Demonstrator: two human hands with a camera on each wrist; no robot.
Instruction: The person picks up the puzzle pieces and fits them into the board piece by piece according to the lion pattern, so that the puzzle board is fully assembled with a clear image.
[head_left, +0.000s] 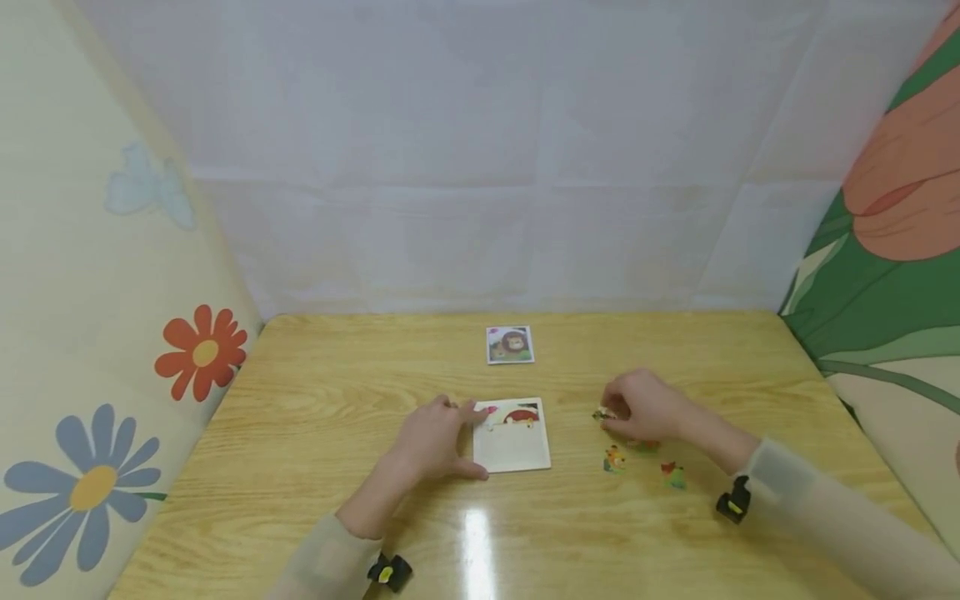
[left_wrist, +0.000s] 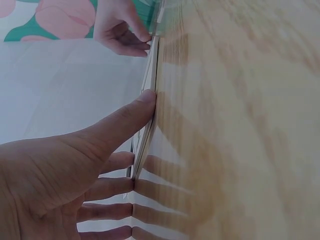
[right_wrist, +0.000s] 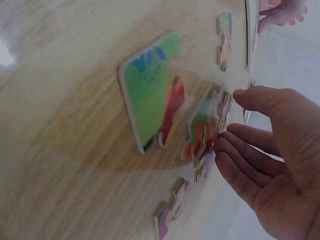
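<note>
A white square puzzle tray (head_left: 510, 454) lies mid-table, with picture pieces (head_left: 521, 414) along its far side showing a reddish-brown mane. My left hand (head_left: 431, 442) rests at its left side, thumb touching the near edge and fingers stretched toward the far left corner. In the left wrist view, the thumb (left_wrist: 125, 117) lies against the tray's edge. To the right, my right hand (head_left: 645, 408) holds a small puzzle piece (head_left: 602, 413) between thumb and fingers, low over the table. Closer to me lie loose puzzle pieces (head_left: 615, 458), one partly hidden under that hand.
A square picture card (head_left: 510, 344) with a lion on it lies behind the tray. Another green and red piece (head_left: 673, 475) lies near the right wrist. White cloth (head_left: 480, 167) hangs behind the wooden table (head_left: 337, 350); flowered panels stand at both sides.
</note>
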